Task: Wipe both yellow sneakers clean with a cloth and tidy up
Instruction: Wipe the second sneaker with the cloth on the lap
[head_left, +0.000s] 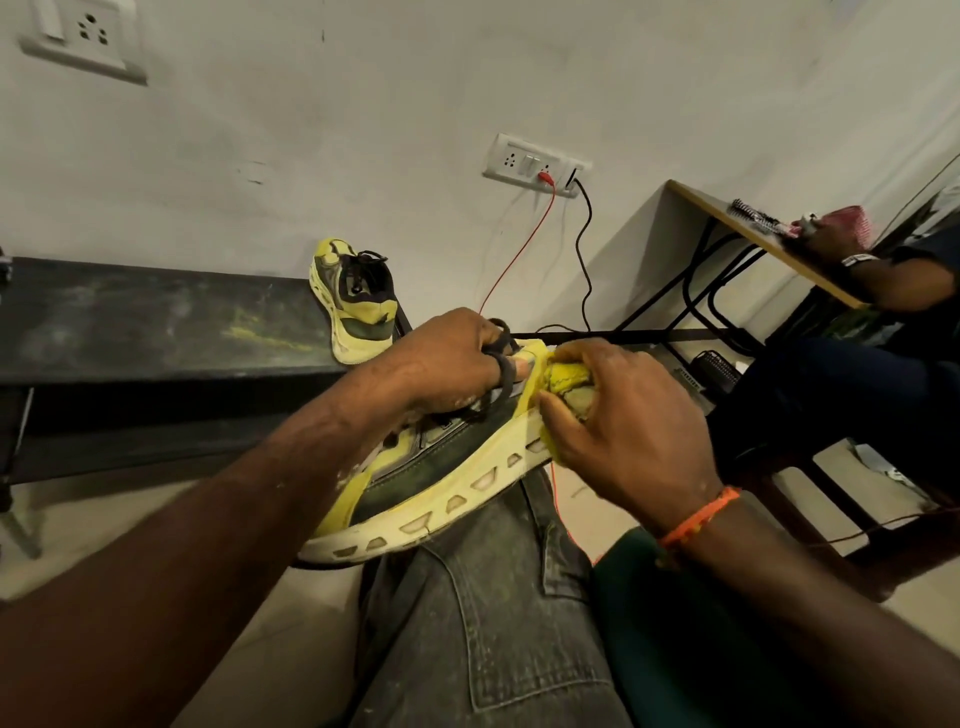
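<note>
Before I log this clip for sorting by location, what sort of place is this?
Probably a plain workroom or small workshop, not a home living space: bare wall with wall sockets, a dark bench holding one sneaker, and a desk where another person sits.

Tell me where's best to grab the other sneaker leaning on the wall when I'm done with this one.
Probably by the heel collar. The second sneaker stands on end on the dark bench, leaning against the wall, with its laced opening facing you. Come from the front with your left hand, hooking fingers inside the opening and thumb behind the heel. The sole faces left and looks too wide to pinch comfortably.
</note>
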